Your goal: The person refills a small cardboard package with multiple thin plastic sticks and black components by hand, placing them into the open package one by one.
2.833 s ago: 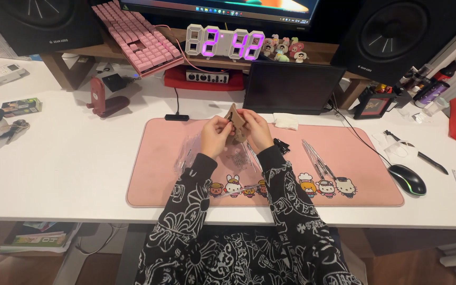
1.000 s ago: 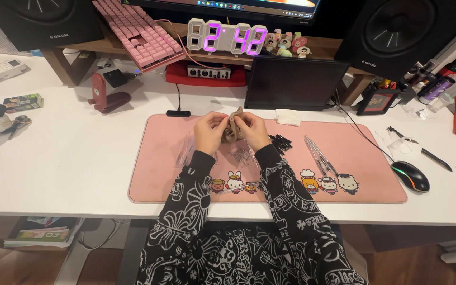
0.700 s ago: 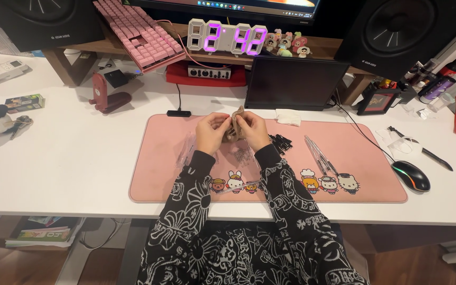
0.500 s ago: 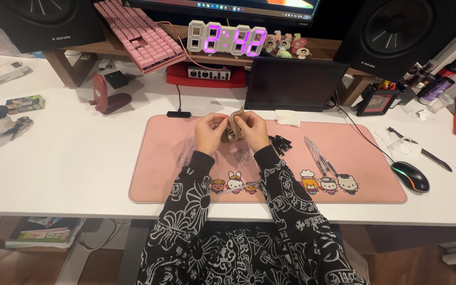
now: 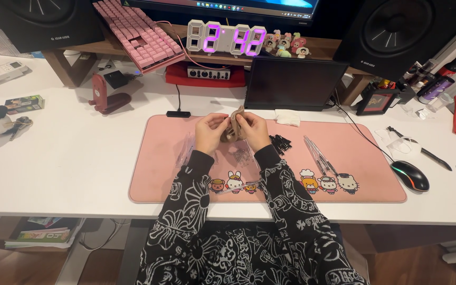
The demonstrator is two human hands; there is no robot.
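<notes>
Nearest the camera, at bottom centre of the frame, two black sleeves with white patterning are reaching up over the white counter. They are crossing the near edge of a pink desk mat bearing a row of cartoon figures.

At the centre of the frame, the left hand and the right hand are meeting above the mat. Both are holding a small crumpled tan object between them. The left grip is pinching its left edge with fingers pressed together. The right grip is closing around its right side. What the object is cannot be told.

On the mat under the hands, clear plastic bags are lying. Small black parts are sitting just right of the right hand, and clear slender tools are lying further right.

At the right edge of the mat, a black mouse is resting.

Further back, a dark tablet screen is standing upright at upper centre. Behind it, a white digital clock is glowing purple, with a pink keyboard propped at upper left. Two black speakers are flanking the top corners.
</notes>
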